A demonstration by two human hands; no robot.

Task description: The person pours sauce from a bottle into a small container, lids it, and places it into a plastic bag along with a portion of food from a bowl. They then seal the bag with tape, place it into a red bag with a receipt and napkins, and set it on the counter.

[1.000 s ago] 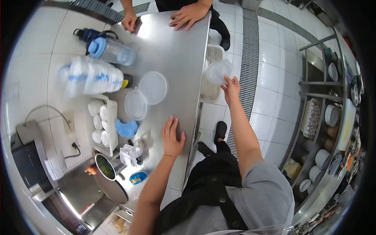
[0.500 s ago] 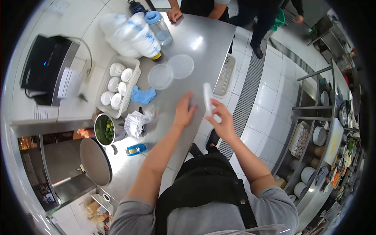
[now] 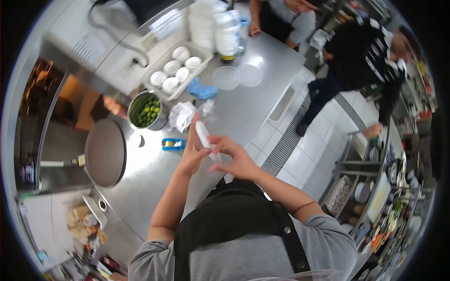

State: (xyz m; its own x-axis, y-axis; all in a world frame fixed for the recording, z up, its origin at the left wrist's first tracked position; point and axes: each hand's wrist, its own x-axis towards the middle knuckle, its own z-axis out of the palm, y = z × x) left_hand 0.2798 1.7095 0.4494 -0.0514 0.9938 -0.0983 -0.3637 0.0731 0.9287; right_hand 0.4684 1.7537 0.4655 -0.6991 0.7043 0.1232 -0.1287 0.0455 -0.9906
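Observation:
A thin white disc-like item (image 3: pixel 204 136), seen nearly edge-on, is held upright above the counter between both hands. My left hand (image 3: pixel 192 152) presses against its left side, fingers pointing up and thumb across its lower part. From the right, my right hand (image 3: pixel 234 157) grips its edge with curled fingers. Beyond them, two round translucent lids (image 3: pixel 226 78) lie side by side on the steel counter (image 3: pixel 253 103). Crumpled white paper (image 3: pixel 182 116) and a blue tape dispenser (image 3: pixel 173 144) are left of my left hand. A blue cloth (image 3: pixel 201 88) lies beside the basket.
A basket (image 3: pixel 205 65) of white cups stands by the wall, near a pot of green limes (image 3: pixel 147 111). A round brown tray (image 3: pixel 105 152) is at left. One person (image 3: pixel 281 18) stands at the counter's far end, another (image 3: pixel 361 56) in the aisle at right.
The view has turned. My right hand has brought the white item leftward over the counter, and my left hand now touches it. The person in the aisle has come further into view.

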